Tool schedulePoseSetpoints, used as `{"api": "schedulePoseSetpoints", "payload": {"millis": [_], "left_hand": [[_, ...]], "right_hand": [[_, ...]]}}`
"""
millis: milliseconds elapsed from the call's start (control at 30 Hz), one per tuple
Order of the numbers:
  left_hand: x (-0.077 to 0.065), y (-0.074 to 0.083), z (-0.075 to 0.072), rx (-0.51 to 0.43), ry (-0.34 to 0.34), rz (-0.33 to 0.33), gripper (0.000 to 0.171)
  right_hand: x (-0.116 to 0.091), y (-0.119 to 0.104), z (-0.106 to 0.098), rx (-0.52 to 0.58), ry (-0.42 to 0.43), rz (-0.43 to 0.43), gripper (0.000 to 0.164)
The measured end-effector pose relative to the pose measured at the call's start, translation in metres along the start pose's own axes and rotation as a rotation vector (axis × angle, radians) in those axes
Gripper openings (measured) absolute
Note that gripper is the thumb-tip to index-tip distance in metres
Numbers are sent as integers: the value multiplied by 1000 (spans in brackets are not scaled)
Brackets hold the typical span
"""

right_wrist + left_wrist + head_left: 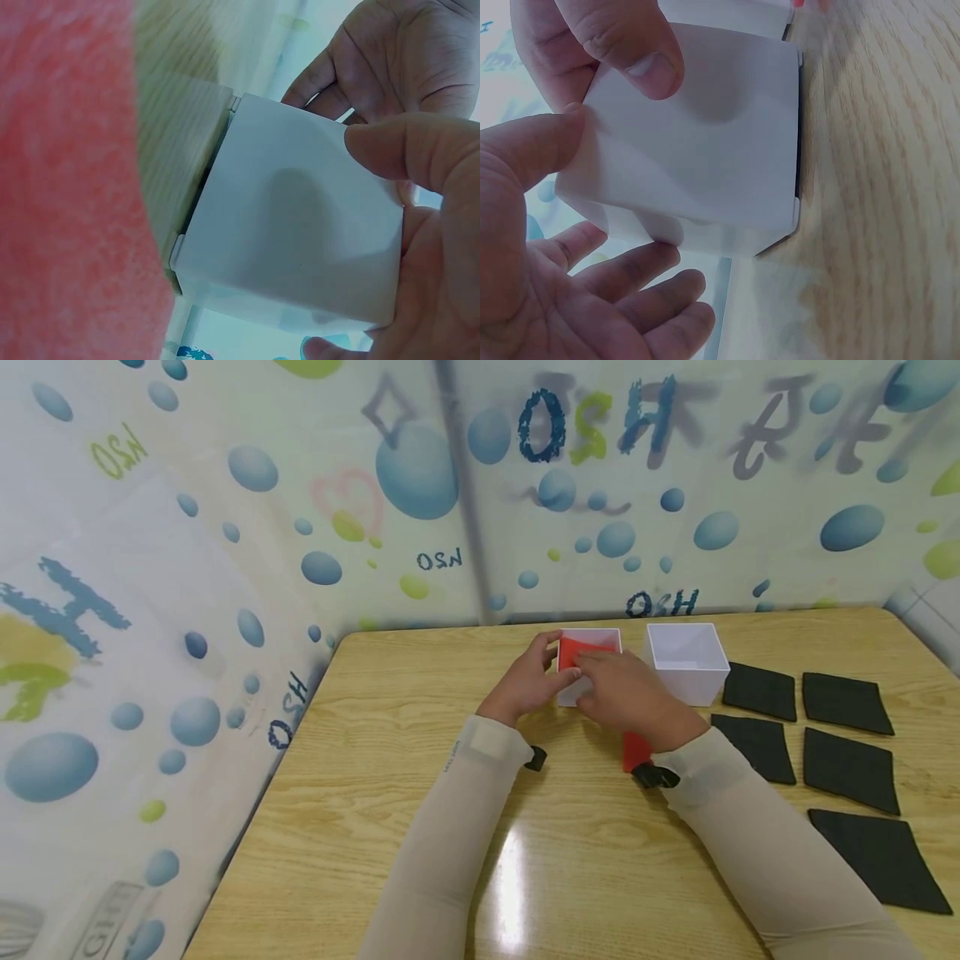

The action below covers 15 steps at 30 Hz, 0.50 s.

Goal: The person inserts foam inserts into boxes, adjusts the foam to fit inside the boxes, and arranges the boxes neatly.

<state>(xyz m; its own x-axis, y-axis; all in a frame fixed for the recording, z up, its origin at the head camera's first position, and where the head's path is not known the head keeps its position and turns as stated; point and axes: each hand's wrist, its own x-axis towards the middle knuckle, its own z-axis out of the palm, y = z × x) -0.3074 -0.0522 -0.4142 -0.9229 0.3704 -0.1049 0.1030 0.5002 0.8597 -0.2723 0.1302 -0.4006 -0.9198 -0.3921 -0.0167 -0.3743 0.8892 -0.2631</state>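
Near the table's back edge stands a white box (573, 692) with a red sheet (576, 649) inside, perhaps felt. My left hand (527, 681) holds the box's left side, its thumb at the front rim and its fingers along the side wall; in the left wrist view that hand (562, 292) has loosely spread fingers. Over the front rim reaches my right hand (626, 693). Its fingers press on the red sheet inside the box, their tips mostly hidden, while its thumb (375, 150) lies against the outer front wall.
Another white box (687, 687) stands just to the right. Several black squares (847, 703) lie farther right on the wooden table (360, 793). Beneath my right wrist, more red sheet material (636, 752) is partly covered. A printed curtain (420, 585) hangs behind the table.
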Motion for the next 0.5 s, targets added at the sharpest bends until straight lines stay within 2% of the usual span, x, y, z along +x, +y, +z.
{"api": "schedulePoseSetpoints", "payload": {"millis": [200, 500], "left_hand": [[0, 0, 0, 10, 0, -1, 75], [1, -1, 0, 29, -3, 16, 73]], "right_hand": [[-4, 0, -7, 84, -11, 8, 67], [-28, -7, -40, 154, 36, 26, 71]]}}
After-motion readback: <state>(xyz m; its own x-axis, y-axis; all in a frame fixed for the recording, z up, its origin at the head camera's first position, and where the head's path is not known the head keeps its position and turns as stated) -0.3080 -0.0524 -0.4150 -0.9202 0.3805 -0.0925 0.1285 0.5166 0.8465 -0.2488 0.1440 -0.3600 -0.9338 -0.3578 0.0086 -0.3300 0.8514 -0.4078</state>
